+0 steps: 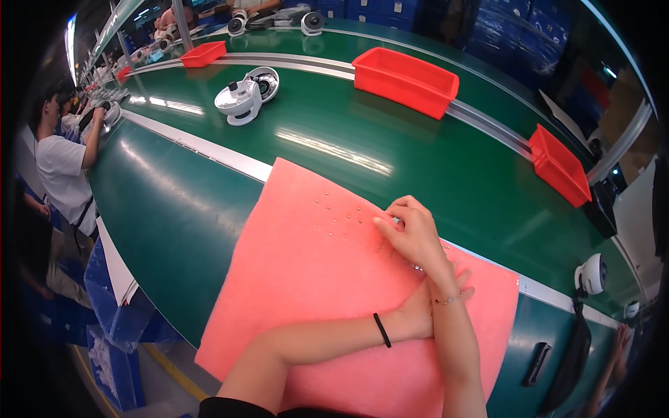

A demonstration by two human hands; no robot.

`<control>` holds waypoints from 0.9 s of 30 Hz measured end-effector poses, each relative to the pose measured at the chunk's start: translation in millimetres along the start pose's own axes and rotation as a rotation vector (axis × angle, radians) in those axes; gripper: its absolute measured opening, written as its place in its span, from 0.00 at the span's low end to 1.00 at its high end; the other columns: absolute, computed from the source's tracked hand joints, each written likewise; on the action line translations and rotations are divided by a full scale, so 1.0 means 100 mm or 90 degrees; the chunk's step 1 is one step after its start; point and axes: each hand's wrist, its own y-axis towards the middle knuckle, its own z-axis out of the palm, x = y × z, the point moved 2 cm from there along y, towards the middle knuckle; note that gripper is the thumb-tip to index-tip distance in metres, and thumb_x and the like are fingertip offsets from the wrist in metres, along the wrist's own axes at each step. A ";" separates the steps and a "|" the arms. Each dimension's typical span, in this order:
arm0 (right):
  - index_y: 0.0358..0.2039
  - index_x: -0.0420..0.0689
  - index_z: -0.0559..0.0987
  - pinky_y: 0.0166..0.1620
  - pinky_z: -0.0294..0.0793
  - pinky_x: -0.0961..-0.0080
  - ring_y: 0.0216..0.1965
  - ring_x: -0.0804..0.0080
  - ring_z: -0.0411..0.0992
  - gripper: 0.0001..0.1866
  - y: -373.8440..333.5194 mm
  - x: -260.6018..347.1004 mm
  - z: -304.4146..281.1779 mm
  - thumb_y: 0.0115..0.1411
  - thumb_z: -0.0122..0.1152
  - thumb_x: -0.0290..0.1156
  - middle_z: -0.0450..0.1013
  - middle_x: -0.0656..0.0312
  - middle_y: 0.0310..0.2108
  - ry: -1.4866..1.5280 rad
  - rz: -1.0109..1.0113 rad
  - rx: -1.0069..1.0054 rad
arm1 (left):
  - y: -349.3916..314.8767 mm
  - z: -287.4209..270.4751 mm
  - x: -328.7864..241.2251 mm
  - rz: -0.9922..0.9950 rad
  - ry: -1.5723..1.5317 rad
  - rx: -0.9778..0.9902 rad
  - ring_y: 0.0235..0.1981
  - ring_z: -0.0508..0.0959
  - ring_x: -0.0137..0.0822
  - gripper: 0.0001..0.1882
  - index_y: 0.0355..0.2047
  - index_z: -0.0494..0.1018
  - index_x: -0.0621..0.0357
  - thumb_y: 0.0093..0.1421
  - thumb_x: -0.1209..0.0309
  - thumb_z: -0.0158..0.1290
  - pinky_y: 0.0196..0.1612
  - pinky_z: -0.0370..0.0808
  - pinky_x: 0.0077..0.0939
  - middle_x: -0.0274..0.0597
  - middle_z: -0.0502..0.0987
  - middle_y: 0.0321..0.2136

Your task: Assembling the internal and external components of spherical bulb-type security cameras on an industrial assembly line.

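A pink foam sheet (300, 279) lies across the near edge of the green bench, with several small shiny metal pieces (348, 217) scattered on its upper part. More small pieces lie beneath and beside my hands. My right hand (414, 235) is over the sheet's far edge, thumb and fingers curled together in a pinch; what they hold is too small to make out. Crossing under my right forearm, my left hand (421, 308) rests low over the sheet at the right. Its visible fingers are stretched and apart, and the rest is covered by the right wrist.
Beyond the sheet runs a green conveyor (313, 132) carrying a white rounded device (240, 101). Red bins stand along the far rail, one large (404, 82) and one at right (559, 166). Another white device (591, 274) is at far right. A person (63, 157) works at left.
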 end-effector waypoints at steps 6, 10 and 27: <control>0.27 0.36 0.78 0.31 0.70 0.71 0.24 0.63 0.71 0.13 0.00 0.08 -0.03 0.49 0.64 0.35 0.73 0.57 0.22 -0.001 0.055 -0.005 | -0.01 -0.05 -0.02 0.023 0.077 -0.002 0.65 0.37 0.52 0.30 0.61 0.53 0.49 0.60 0.56 0.39 0.63 0.38 0.52 0.48 0.41 0.65; 0.25 0.36 0.77 0.29 0.70 0.72 0.23 0.65 0.71 0.14 0.00 0.08 -0.04 0.46 0.67 0.35 0.73 0.55 0.22 0.030 0.092 -0.049 | 0.01 -0.05 -0.01 0.024 0.064 0.012 0.65 0.37 0.52 0.31 0.62 0.52 0.48 0.59 0.55 0.39 0.63 0.38 0.53 0.47 0.41 0.65; 0.26 0.39 0.76 0.27 0.67 0.76 0.21 0.72 0.66 0.13 0.00 0.09 0.01 0.46 0.66 0.34 0.69 0.61 0.22 0.024 0.047 -0.081 | -0.04 0.11 0.02 -0.026 -0.253 -0.098 0.66 0.38 0.39 0.34 0.63 0.37 0.50 0.61 0.59 0.39 0.65 0.40 0.37 0.42 0.35 0.65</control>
